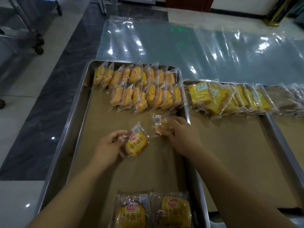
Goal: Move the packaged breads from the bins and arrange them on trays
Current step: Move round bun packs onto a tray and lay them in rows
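A steel tray (pixel 77 112) lined with brown paper holds two rows of small packaged breads (pixel 139 86) standing on edge at its far end. My left hand (pixel 107 147) grips one yellow-labelled packaged bread (pixel 136 143) over the middle of the tray. My right hand (pixel 179 130) grips another packaged bread (pixel 162 125), label side turned away, near the tray's right rim. Two more packaged breads (pixel 153 211) lie flat at the tray's near end.
A second lined tray (pixel 269 122) to the right carries a row of flat sliced-bread packs (pixel 227 97). Clear plastic sheeting (pixel 197 45) covers the floor beyond both trays. A wheeled metal rack (pixel 32 35) stands at the far left.
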`<state>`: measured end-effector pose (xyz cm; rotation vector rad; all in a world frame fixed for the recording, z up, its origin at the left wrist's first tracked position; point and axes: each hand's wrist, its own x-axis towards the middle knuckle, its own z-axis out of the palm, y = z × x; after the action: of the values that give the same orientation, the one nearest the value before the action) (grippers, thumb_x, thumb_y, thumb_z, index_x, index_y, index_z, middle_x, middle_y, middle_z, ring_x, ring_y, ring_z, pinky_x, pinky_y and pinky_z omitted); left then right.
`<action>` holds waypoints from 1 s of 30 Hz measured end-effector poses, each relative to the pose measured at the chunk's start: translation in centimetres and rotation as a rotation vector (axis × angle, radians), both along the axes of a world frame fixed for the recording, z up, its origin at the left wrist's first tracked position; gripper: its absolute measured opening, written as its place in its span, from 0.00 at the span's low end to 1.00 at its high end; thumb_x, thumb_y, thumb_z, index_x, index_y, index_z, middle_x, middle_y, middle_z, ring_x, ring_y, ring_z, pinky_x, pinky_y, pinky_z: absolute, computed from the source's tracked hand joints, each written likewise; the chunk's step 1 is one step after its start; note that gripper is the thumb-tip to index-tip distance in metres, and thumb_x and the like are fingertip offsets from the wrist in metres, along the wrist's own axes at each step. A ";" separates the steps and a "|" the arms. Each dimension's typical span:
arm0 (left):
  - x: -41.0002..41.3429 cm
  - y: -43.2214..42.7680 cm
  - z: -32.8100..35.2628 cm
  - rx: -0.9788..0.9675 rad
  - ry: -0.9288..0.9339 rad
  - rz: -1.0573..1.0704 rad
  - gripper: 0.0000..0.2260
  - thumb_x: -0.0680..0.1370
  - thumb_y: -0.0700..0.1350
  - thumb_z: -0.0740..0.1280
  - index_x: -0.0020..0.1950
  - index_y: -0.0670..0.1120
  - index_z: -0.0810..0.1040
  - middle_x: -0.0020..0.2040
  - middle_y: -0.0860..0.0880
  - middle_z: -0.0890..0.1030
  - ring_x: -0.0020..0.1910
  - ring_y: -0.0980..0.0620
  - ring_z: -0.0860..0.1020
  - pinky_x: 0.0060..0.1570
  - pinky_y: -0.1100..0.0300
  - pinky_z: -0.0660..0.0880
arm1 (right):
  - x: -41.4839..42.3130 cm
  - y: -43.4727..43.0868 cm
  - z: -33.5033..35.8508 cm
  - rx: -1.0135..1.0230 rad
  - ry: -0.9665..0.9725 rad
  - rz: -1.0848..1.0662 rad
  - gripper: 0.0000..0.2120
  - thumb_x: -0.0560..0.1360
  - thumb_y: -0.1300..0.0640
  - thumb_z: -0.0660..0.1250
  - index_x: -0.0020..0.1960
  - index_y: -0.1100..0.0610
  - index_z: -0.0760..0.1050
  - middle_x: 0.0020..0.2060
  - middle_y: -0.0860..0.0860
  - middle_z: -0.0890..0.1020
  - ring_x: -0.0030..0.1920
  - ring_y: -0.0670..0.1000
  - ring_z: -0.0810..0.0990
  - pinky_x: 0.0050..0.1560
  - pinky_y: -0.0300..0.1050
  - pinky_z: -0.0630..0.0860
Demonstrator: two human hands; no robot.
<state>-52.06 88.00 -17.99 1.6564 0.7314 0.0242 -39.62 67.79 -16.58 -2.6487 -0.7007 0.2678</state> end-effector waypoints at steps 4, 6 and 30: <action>-2.1 2.1 0.3 0.209 0.108 -0.063 0.15 0.80 0.41 0.59 0.47 0.61 0.78 0.53 0.52 0.77 0.45 0.54 0.78 0.36 0.61 0.73 | -0.5 0.6 -0.7 -0.249 0.041 0.144 0.31 0.72 0.51 0.69 0.72 0.47 0.61 0.70 0.51 0.63 0.66 0.58 0.64 0.64 0.52 0.66; -2.9 2.6 0.6 0.343 0.120 -0.128 0.16 0.80 0.41 0.59 0.50 0.63 0.76 0.56 0.54 0.74 0.49 0.54 0.77 0.38 0.60 0.75 | -0.9 0.6 -1.0 -0.314 -0.035 0.165 0.29 0.72 0.53 0.68 0.70 0.49 0.61 0.68 0.52 0.67 0.65 0.57 0.66 0.62 0.51 0.67; -6.2 0.9 0.0 0.847 0.139 -0.493 0.25 0.76 0.60 0.60 0.72 0.55 0.65 0.72 0.53 0.63 0.69 0.53 0.58 0.65 0.56 0.62 | -4.6 -0.4 0.0 -0.198 0.135 0.399 0.29 0.72 0.55 0.68 0.70 0.45 0.64 0.74 0.47 0.57 0.73 0.54 0.54 0.68 0.54 0.64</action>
<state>-58.28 88.94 -18.02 2.6384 0.4019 -0.1524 -44.25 67.38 -16.62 -2.6169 -1.2092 0.6497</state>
